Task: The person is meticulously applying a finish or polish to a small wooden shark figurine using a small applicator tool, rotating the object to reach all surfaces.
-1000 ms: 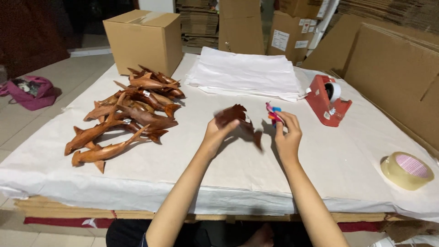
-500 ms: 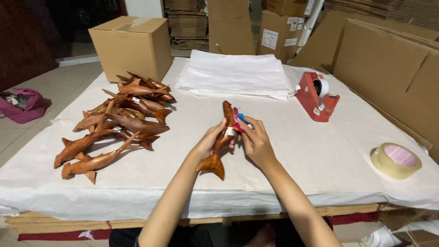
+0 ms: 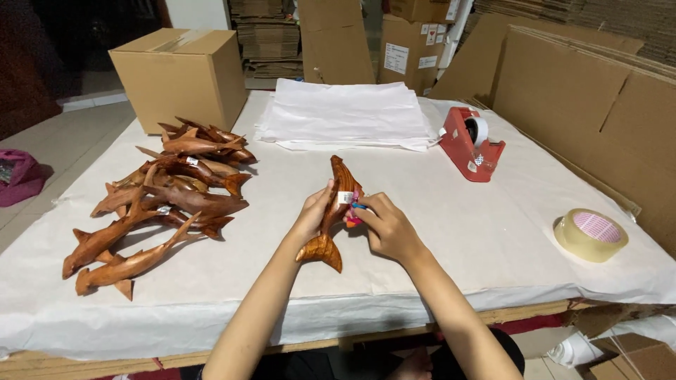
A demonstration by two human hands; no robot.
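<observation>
The left hand [image 3: 310, 218] grips a wooden dolphin [image 3: 332, 214] nose toward twelve o'clock, steadying its white sticker [image 3: 344, 198] for the right hand [image 3: 386, 226], closed on a pink tool [image 3: 354, 213].

Carved wooden dolphin [image 3: 331, 214], glossy reddish-brown, held lengthwise above the white-covered table, tail toward the viewer (small white sticker on its flank).

A closed brown cardboard box [image 3: 182, 76] is sitting on the table's [image 3: 493, 239] far left corner. Beyond the table's far edge, more brown cartons [image 3: 412, 42] are standing, two white rectangular labels [image 3: 396, 58] showing on them, with flattened cardboard sheets [image 3: 598, 105] leaning along its right side. A small white sticker [image 3: 345, 198] is sitting on the wooden dolphin [image 3: 331, 214] over the table's near middle.
</observation>
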